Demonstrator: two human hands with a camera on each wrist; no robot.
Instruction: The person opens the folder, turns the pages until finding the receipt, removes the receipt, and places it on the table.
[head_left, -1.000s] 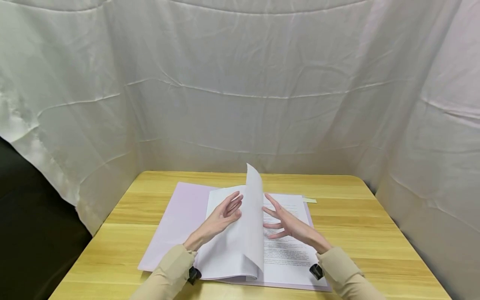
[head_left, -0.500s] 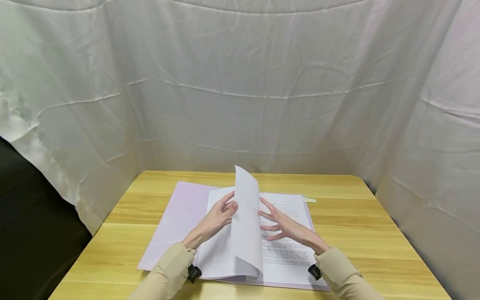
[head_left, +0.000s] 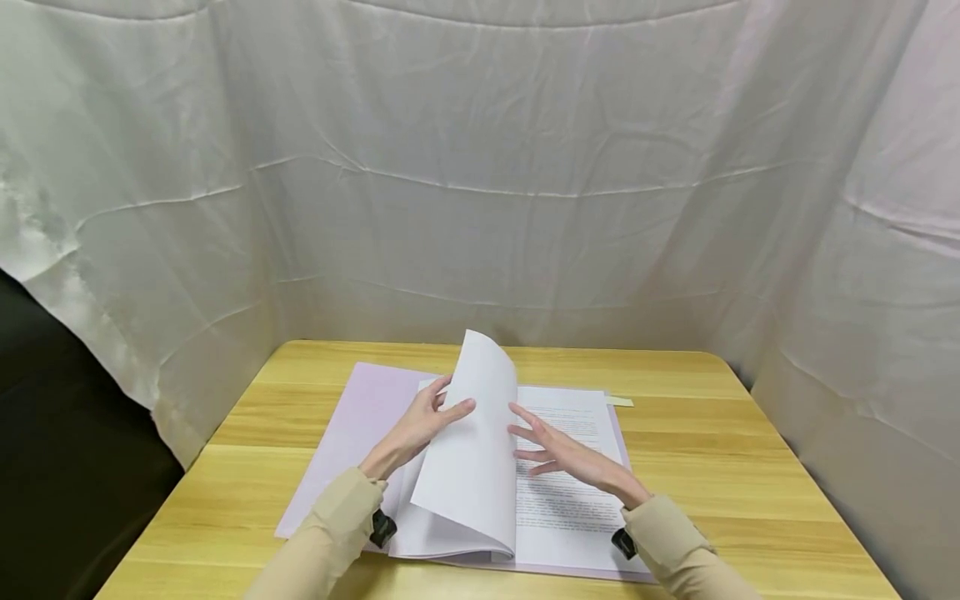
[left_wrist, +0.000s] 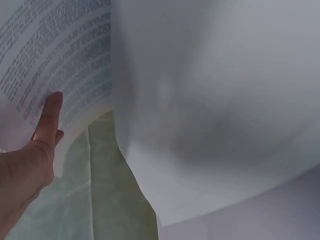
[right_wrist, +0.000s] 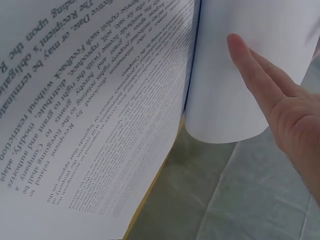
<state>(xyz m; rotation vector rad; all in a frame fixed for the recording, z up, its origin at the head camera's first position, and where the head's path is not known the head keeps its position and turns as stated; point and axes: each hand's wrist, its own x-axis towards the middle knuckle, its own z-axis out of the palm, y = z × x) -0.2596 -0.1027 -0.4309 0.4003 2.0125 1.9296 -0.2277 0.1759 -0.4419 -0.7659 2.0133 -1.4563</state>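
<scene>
A raised sheet of paper [head_left: 480, 442] curls up from the middle of an open lilac folder [head_left: 360, 433] with printed pages. My left hand [head_left: 411, 429] holds its left edge: the thumb lies on the blank face, while the other fingers pass behind. In the left wrist view a finger [left_wrist: 48, 117] lies against printed paper. My right hand [head_left: 566, 458] has its fingers straight and spread, tips at the sheet's right side, over a printed page [head_left: 573, 512]. The right wrist view has straight fingers [right_wrist: 265, 82] beside the curled blank sheet [right_wrist: 222, 100].
A pale tab [head_left: 619, 401] sticks out at the folder's upper right. The wooden table [head_left: 750, 467] extends around the folder. Light curtains [head_left: 495, 183] enclose the back and sides, with a dark area [head_left: 60, 450] at the left.
The raised sheet has swung to the left and leans over the left pages. My left hand has moved left, its thumb now over the blank face; my right hand has shifted slightly left.
</scene>
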